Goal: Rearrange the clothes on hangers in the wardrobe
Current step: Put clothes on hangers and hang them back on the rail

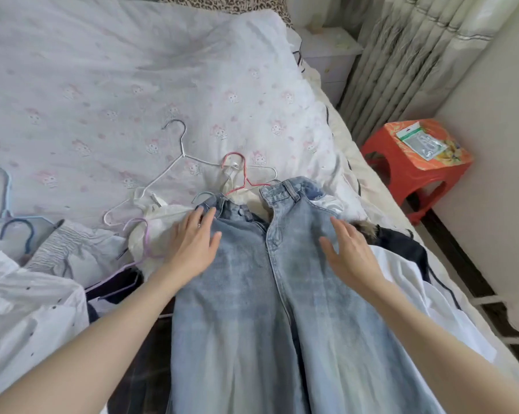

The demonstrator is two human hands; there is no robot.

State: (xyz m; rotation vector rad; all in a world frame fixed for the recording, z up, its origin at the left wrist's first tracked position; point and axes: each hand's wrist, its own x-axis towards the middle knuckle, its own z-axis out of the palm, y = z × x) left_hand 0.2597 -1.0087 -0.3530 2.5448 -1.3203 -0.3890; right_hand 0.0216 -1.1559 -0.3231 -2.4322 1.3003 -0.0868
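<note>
My bed fills most of what I see, spread with a white quilt printed with small pink figures, a leopard-print cloth at its 12 o'clock edge. At 1 o'clock a white nightstand stands beside pale pleated curtains in soft daylight. At 3 o'clock a red plastic stool sits by the plain wall, a packet lying on it.

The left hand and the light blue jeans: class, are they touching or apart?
Touching. The head view shows the left hand lying flat, fingers straight, on the jeans just below the waistband, with no gap visible.
</note>
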